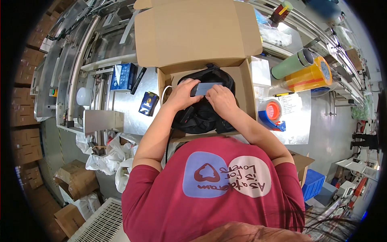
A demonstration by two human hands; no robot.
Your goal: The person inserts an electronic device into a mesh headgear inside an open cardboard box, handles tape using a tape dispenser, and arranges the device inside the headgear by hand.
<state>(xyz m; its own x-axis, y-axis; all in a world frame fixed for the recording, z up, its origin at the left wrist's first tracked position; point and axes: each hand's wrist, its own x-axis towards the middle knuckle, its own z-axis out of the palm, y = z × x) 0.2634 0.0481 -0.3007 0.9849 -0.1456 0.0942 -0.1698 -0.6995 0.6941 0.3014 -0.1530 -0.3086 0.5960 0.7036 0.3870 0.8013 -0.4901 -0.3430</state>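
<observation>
A small flat blue-grey rectangle (pixel 204 88) with a dark left end lies between my two hands; I cannot make out its kind. My left hand (pixel 184 96) pinches its left end, thumb below and fingers above. At its right end my right hand (pixel 221 101) grips the edge with bent fingers. Beneath both hands a black bag (pixel 201 119), partly mesh, sits bunched up inside an open cardboard box (pixel 246 101). The lid (pixel 197 34) of this box is folded back, away from me. My hands hide part of the bag.
Left of the box are a blue box (pixel 122 76), a black marker (pixel 138 80) and a dark blue packet (pixel 148 103). To the right stand a green tumbler (pixel 292 63), a yellow tape roll (pixel 309 75), a tape dispenser (pixel 273 115) and a handwritten sheet (pixel 289 105).
</observation>
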